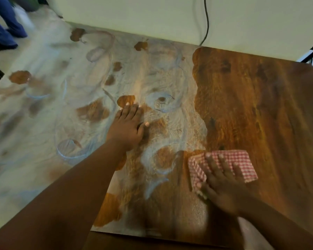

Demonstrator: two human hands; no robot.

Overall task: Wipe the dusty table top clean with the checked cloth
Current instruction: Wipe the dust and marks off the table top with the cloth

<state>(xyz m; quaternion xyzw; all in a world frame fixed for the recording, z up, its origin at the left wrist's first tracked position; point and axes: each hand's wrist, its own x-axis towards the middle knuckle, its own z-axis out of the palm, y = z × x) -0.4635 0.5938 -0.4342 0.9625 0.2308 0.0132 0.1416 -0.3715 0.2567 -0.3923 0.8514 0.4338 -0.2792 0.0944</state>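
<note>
Soft, light folded cloth [224,165] is pressed flat under the right hand [222,184], lower right; left hand [126,127] rests spread on the dusty tabletop [260,105].

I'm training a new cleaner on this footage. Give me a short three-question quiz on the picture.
1. True or false: the right side of the table top is already clean.
2. Which hand presses the checked cloth?
A. left hand
B. right hand
C. both
3. Fill in: the left hand lies flat on the ____ part of the table.

Key
1. True: bare wood shows there.
2. B
3. dusty
</note>
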